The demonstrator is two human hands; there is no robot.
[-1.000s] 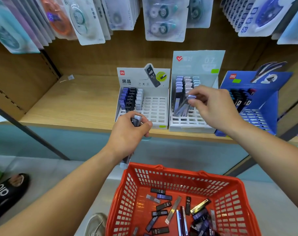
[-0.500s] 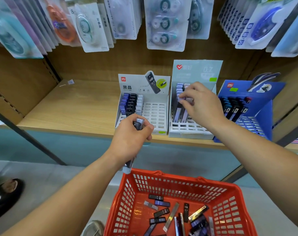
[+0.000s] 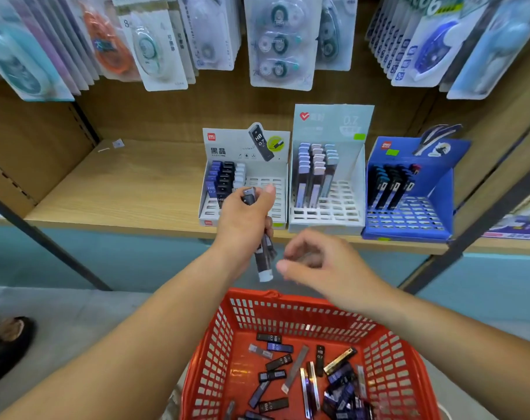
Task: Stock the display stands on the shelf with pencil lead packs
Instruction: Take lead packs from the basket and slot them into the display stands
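Three display stands sit on the wooden shelf [image 3: 112, 189]: a white one [image 3: 266, 189] with dark and purple packs, a pale grey-green one [image 3: 344, 207] with lilac-capped packs, and a blue one [image 3: 409, 216] with dark packs. My left hand [image 3: 245, 219] grips a bundle of pencil lead packs [image 3: 263, 259] in front of the white stand. My right hand [image 3: 321, 265] hovers blurred below the shelf edge, just right of the bundle, fingers loosely curled and holding nothing. A red basket [image 3: 400, 359] below holds several loose packs [image 3: 288, 371].
Blister-packed correction tapes [image 3: 278, 43] hang above the stands. The left stretch of the shelf is bare wood. A dark metal upright [image 3: 45, 241] slants at the left, another at the right. A black shoe [image 3: 6, 344] lies on the floor at lower left.
My right hand has left the grey-green stand, leaving its pack there, and come down beside the bundle in my left hand. The left hand stays where it was.
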